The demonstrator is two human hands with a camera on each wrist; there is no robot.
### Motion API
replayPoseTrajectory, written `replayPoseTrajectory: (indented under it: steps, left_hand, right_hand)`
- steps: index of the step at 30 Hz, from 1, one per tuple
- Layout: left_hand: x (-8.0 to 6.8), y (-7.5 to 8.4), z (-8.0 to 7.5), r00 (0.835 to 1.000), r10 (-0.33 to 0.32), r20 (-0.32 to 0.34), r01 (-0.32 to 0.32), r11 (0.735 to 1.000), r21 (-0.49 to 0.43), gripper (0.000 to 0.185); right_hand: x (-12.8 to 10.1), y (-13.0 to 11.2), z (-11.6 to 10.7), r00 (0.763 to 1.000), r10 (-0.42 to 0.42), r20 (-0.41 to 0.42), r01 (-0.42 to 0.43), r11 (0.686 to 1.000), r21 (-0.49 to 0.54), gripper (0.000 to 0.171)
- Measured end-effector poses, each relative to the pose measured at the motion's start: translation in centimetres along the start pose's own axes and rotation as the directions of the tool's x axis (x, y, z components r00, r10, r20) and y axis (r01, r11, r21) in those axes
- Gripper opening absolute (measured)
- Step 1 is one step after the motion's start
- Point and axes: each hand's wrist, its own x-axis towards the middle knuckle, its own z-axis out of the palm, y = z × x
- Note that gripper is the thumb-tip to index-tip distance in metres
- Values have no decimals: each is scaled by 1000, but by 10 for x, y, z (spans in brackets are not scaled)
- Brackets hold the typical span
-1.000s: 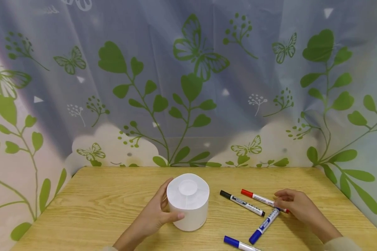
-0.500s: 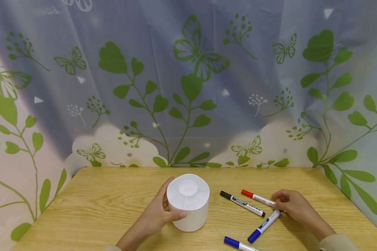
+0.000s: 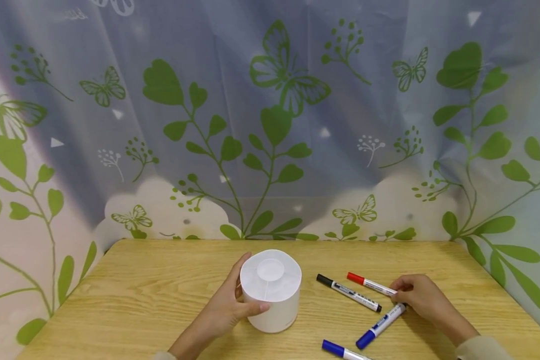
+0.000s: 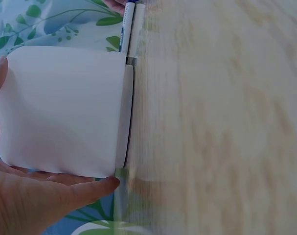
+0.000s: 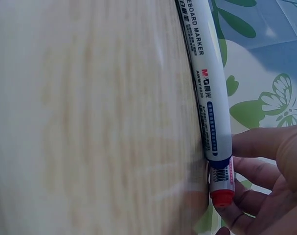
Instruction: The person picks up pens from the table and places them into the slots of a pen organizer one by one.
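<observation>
Head view: the left hand (image 3: 225, 310) is gripping a white pot (image 3: 274, 316), which is standing on the table (image 3: 139, 300); the thumb is lying across the front and the fingers are reaching round behind. The right hand (image 3: 425, 296) is bending its fingers over the ends of a red marker (image 3: 377, 286) and a blue marker (image 3: 382, 325); whether it is pinching either cannot be told. A black marker (image 3: 348, 293) is lying between these and the pot. A second blue marker (image 3: 342, 349) is lying nearer the person, running off the lower edge. A patterned curtain (image 3: 207, 75) is hanging behind.

Left wrist view: thumb and fingers are standing apart, bearing on the pot's sides.

Right wrist view: the blue marker's end is overlapping the red marker's; slightly parted fingers are curving close beside both, their exact contact remaining unclear
</observation>
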Motion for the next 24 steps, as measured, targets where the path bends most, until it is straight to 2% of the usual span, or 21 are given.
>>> replayPoseTrajectory:
  steps: [9, 16, 24]
  left_hand:
    - [0, 0, 1, 1000, -4, -3, 4, 1000, -9, 118]
    - [-1, 1, 1, 1000, -1, 4, 1, 1000, -19, 118]
    - [-1, 1, 1, 1000, 4, 2, -4, 1000, -7, 119]
  right_hand:
    - [-1, 0, -2, 1000, 4, -20, -5, 1000, -19, 12]
    - [-4, -4, -4, 999, 30, -41, -29, 999, 27, 17]
    - [-5, -8, -9, 991, 2, -133, -10, 998, -58, 16]
